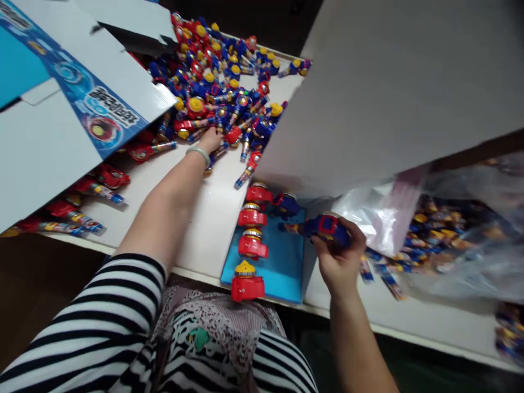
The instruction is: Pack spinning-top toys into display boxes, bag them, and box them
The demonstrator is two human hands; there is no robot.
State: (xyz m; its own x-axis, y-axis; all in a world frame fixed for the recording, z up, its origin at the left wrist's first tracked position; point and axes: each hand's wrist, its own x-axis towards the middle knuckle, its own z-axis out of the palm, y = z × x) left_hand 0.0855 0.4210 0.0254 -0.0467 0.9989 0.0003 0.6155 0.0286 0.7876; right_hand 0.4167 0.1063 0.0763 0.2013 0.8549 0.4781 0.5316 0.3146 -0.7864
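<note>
My left hand [208,141], with a pale bangle on the wrist, reaches into a large heap of blue, red and yellow plastic toys [216,82]. Its fingers rest among them, and a striped rod runs out from under the palm. My right hand [338,245] is shut on a blue and red plastic toy [327,229] above a blue card tray [286,262]. Several red toy tops with yellow or metallic crowns [252,244] stand in a line on that tray, close to my right hand.
A printed white and blue carton [82,109] overhangs the left of the white table [216,218], with red toys lined up beneath it. A large white cardboard flap [388,93] fills the upper right. A clear plastic bag of packaged toys [450,240] lies at the right.
</note>
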